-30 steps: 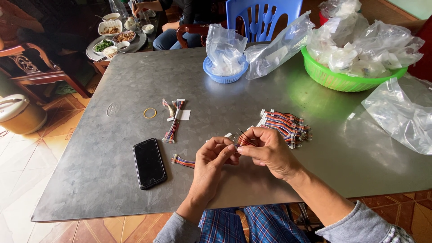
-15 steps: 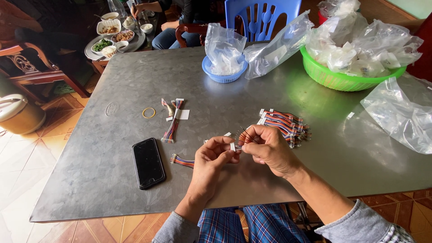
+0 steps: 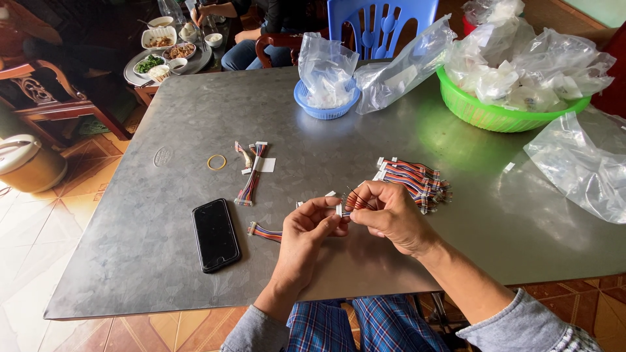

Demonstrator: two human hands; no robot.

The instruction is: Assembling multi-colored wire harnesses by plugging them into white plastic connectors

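While both hands (image 3: 349, 218) pinch one wire harness (image 3: 355, 202), two baskets (blue (image 3: 306, 104), green (image 3: 482, 117)) stand behind

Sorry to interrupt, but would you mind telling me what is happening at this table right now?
A person seated at a grey metal table holds a small multicoloured wire harness between both hands, the left hand and the right hand pinching its white connector end. A pile of similar harnesses lies just beyond the right hand, and a few loose ones sit near a rubber band. A black phone lies to the left; a green basket holds plastic bags.
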